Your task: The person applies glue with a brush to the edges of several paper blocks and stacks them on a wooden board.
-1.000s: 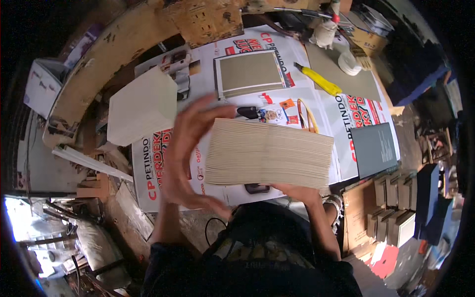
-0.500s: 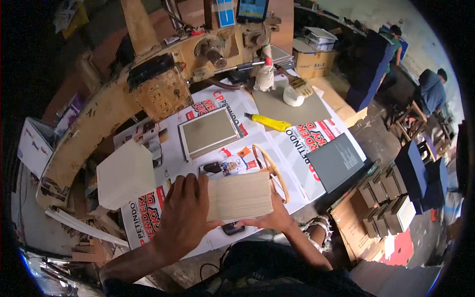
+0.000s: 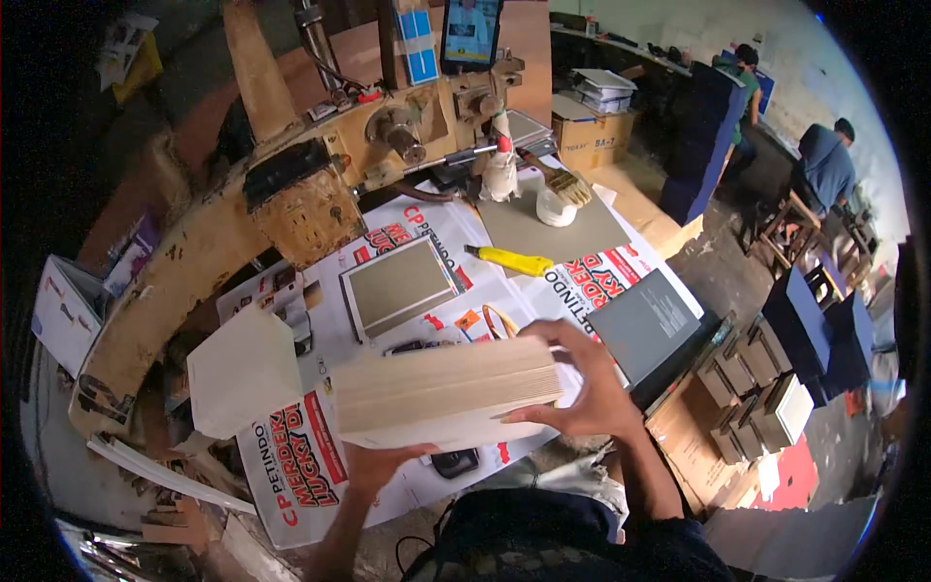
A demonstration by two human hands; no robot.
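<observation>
Both hands hold a thick, cream-coloured paper block [image 3: 446,388] above the table, its long layered edge turned up and a paler face toward me. My left hand [image 3: 376,468] grips its lower left end from beneath, the thumb along the bottom edge; the rest of those fingers are hidden behind the block. Around the right end my right hand [image 3: 589,388] is curled, thumb on the near face and fingers over the top. Left of the block stands another white paper block [image 3: 242,371]. A grey board with a white border [image 3: 402,288] lies beyond it on the printed sheet [image 3: 281,509].
A yellow cutter knife [image 3: 512,260], a white tub [image 3: 556,207] with a brush [image 3: 565,184] and a dark grey book cover [image 3: 644,328] lie on the table. A worn machine [image 3: 303,215] stands behind. Stacked brown blocks [image 3: 747,369] are at right; two people sit farther back.
The block has been lifted and tilted, showing its pale near face. My left hand has slipped from its upper left side to underneath, while my right hand has come up around its right end.
</observation>
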